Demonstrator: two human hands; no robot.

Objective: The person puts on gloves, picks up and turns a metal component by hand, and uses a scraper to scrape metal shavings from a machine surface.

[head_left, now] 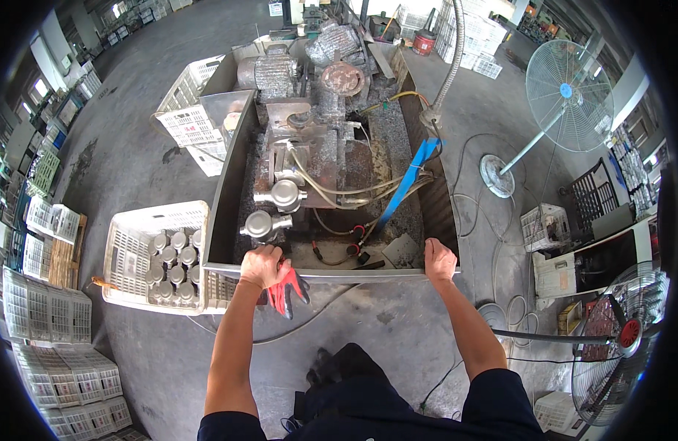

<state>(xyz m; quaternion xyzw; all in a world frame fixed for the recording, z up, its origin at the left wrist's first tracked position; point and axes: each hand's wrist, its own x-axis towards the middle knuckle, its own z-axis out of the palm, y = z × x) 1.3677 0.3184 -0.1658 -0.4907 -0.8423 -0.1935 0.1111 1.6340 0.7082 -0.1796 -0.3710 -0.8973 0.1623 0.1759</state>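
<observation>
My left hand (263, 266) is closed at the front edge of a large metal machine trough (332, 277). Red and black work gloves (286, 292) hang from it, down over the outer side. Near the front right corner, my right hand (440, 259) is wrapped round the trough's rim. Just beyond my left hand, a round grey metal casting (259, 225) lies inside the trough. A second such casting (285, 194) sits behind it, by the machine's rusty block (317, 162). Both castings have short side stubs.
A white crate (159, 213) with several castings stands left of the trough. Inside the trough are hoses (324, 187), metal chips and a blue strip (409, 180). A pedestal fan (567, 92) and another fan (627, 332) stand right, among floor cables.
</observation>
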